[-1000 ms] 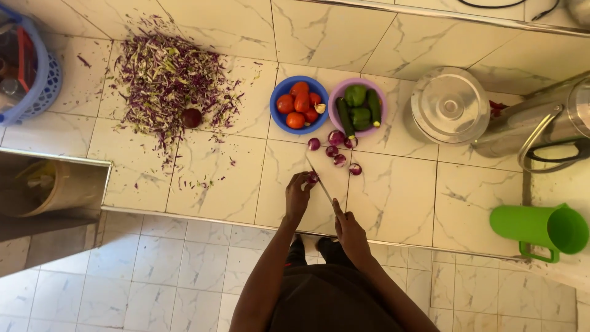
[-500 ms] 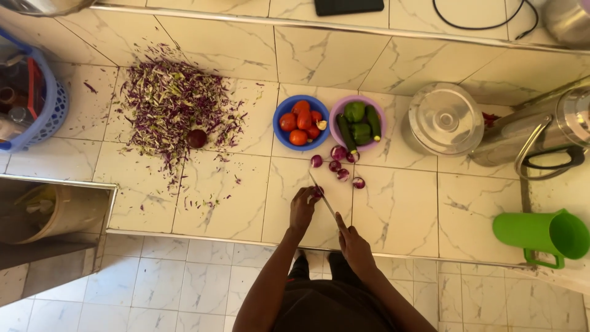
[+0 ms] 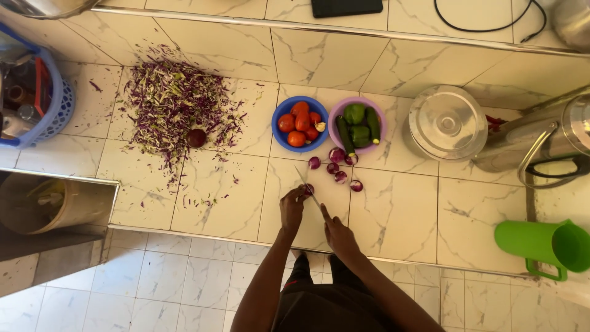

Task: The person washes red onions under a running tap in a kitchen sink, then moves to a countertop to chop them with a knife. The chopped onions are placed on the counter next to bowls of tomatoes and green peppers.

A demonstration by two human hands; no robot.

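Observation:
My left hand [image 3: 292, 206] presses a small red onion [image 3: 308, 189] against the marble counter [image 3: 203, 203]. My right hand [image 3: 336, 232] grips a knife [image 3: 309, 187] whose blade lies across that onion. Several more red onions [image 3: 335, 167] lie just beyond, in front of two bowls. A blue bowl [image 3: 278, 124] holds tomatoes [image 3: 299, 125]. A purple bowl [image 3: 334, 117] holds green peppers and a cucumber [image 3: 358, 125].
A heap of shredded purple cabbage [image 3: 172, 107] with a dark cabbage stub [image 3: 196, 138] covers the counter's left. A blue basket [image 3: 52, 104] sits far left. A lidded steel pot [image 3: 447, 123], a steel vessel [image 3: 541, 138] and a green jug [image 3: 547, 245] stand right.
The view has shifted slightly, so the counter sits lower in frame. Both hands stay at the same onion with the knife over it.

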